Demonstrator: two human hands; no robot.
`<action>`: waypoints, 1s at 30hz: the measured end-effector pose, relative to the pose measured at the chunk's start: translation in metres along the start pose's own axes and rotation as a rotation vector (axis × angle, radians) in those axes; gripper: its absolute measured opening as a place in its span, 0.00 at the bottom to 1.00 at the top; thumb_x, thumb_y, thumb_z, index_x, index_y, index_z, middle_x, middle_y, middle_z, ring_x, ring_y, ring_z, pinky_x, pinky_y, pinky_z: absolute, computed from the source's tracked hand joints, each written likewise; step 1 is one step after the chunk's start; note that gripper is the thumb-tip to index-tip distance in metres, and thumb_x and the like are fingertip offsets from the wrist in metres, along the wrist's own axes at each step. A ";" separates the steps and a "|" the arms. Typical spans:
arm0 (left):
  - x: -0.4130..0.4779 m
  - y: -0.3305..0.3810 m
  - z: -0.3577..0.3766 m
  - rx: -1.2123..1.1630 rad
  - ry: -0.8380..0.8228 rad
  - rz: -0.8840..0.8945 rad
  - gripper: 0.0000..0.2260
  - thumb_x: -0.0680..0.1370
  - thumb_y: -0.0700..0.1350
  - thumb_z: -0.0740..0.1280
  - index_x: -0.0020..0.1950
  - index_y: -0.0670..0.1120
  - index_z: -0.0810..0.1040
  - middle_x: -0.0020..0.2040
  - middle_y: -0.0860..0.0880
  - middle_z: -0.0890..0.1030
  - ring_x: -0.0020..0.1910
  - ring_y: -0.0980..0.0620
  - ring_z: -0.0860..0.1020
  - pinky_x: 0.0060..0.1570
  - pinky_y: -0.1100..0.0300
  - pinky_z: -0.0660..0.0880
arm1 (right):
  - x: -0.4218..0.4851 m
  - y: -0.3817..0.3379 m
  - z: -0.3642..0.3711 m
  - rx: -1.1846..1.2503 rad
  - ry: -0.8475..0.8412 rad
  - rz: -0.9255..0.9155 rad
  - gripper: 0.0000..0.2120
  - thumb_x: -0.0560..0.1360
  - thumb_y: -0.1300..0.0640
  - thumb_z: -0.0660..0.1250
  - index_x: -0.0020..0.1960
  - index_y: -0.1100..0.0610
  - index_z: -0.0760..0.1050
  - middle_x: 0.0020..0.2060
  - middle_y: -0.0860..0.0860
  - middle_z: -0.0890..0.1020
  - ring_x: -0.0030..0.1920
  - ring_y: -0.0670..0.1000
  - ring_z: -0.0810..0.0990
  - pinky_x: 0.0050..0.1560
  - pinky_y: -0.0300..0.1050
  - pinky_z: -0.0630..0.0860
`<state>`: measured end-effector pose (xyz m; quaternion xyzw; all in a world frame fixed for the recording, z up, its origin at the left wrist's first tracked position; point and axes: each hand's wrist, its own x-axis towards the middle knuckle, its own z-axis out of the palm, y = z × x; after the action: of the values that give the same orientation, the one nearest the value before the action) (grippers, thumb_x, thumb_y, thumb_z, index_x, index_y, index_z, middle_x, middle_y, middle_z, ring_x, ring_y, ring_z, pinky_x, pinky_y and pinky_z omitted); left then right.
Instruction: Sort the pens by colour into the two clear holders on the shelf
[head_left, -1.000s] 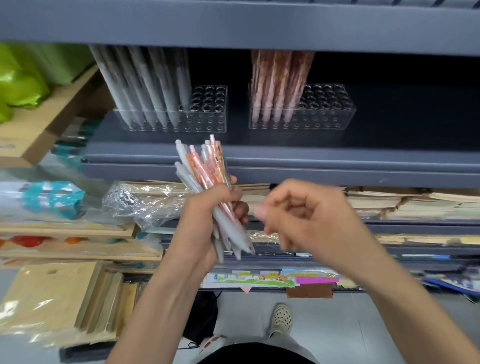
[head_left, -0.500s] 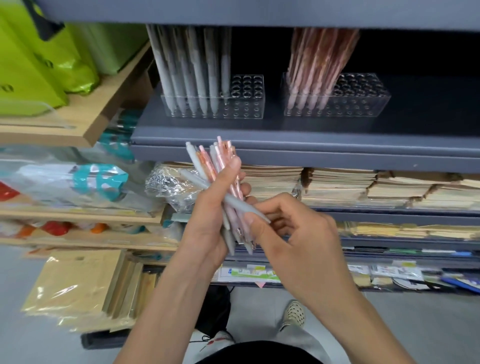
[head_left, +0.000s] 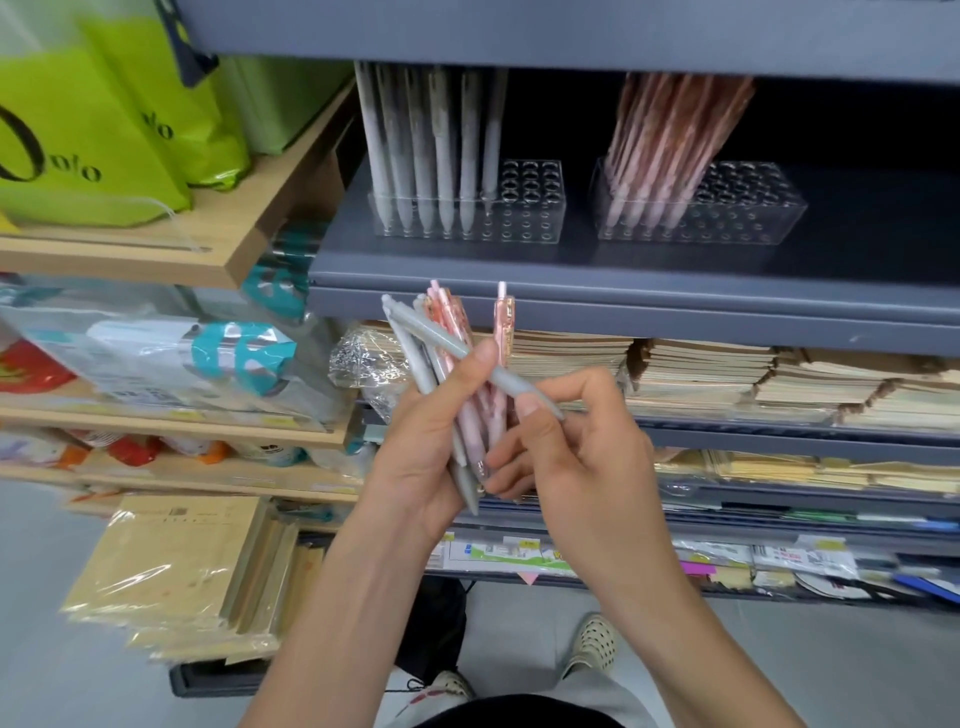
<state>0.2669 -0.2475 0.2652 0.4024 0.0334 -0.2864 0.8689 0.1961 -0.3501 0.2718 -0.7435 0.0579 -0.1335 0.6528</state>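
1. Pinching a grey pen (head_left: 501, 375) between thumb and forefinger, my right hand (head_left: 582, 467) holds it slanted across the bundle of pens (head_left: 448, 323).
2. My left hand (head_left: 421, 457) is wrapped round that bundle, grey and pink mixed, with its thumb against the slanted pen.
3. I see both hands in front of the grey shelf (head_left: 623, 275), below its front edge.
4. On the shelf, the left clear holder (head_left: 530, 228) carries upright grey pens (head_left: 441, 156). The right clear holder (head_left: 753, 218), just beside it, carries leaning pink pens (head_left: 670, 140).
5. Stacked notebooks (head_left: 696, 369) lie on the shelf below.
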 end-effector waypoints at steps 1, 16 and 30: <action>0.000 0.000 -0.002 -0.003 -0.008 0.006 0.16 0.73 0.49 0.72 0.50 0.37 0.75 0.30 0.41 0.75 0.18 0.51 0.73 0.18 0.64 0.71 | 0.001 0.000 0.000 0.027 -0.003 0.011 0.05 0.80 0.53 0.60 0.46 0.46 0.68 0.31 0.53 0.83 0.29 0.53 0.83 0.32 0.49 0.79; 0.007 0.004 -0.018 0.093 0.132 0.073 0.12 0.66 0.36 0.76 0.46 0.36 0.78 0.35 0.41 0.80 0.31 0.44 0.78 0.35 0.51 0.78 | 0.018 -0.005 -0.004 0.227 0.148 0.151 0.11 0.81 0.53 0.63 0.43 0.57 0.77 0.33 0.56 0.83 0.30 0.53 0.79 0.31 0.41 0.77; 0.002 0.019 -0.028 0.081 0.204 0.119 0.10 0.69 0.35 0.70 0.48 0.38 0.84 0.36 0.42 0.81 0.33 0.46 0.80 0.36 0.50 0.82 | 0.043 -0.003 -0.022 0.918 -0.260 0.443 0.14 0.78 0.63 0.62 0.60 0.66 0.79 0.53 0.64 0.83 0.51 0.56 0.85 0.47 0.44 0.82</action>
<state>0.2835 -0.2190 0.2586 0.4657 0.0859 -0.1932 0.8594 0.2306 -0.3821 0.2830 -0.3611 0.0680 0.0896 0.9257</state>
